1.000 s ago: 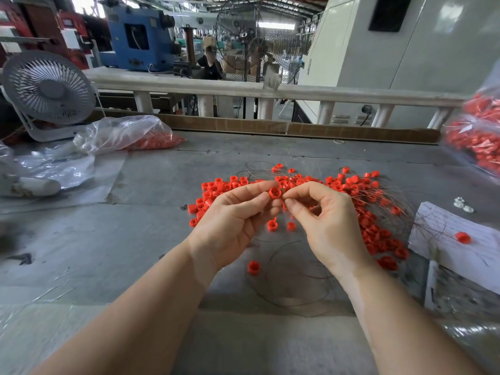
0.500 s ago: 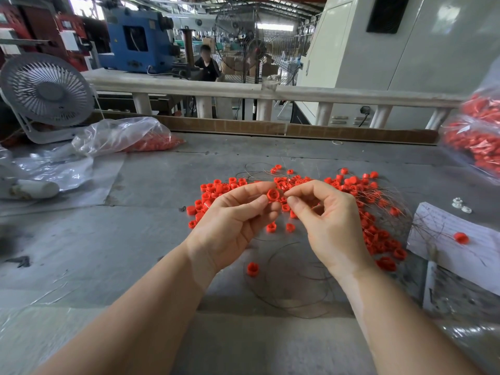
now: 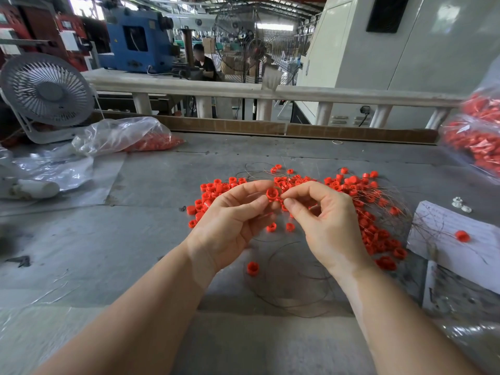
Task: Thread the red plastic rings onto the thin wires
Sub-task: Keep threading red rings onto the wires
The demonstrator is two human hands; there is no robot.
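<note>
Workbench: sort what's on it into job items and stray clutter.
Job: left hand pinching a red ring; right hand pinching a thin wire, too fine to pinpoint; loose red rings; coiled wires.

Clutter: desk fan; plastic bag; paper sheet; small white parts.
</note>
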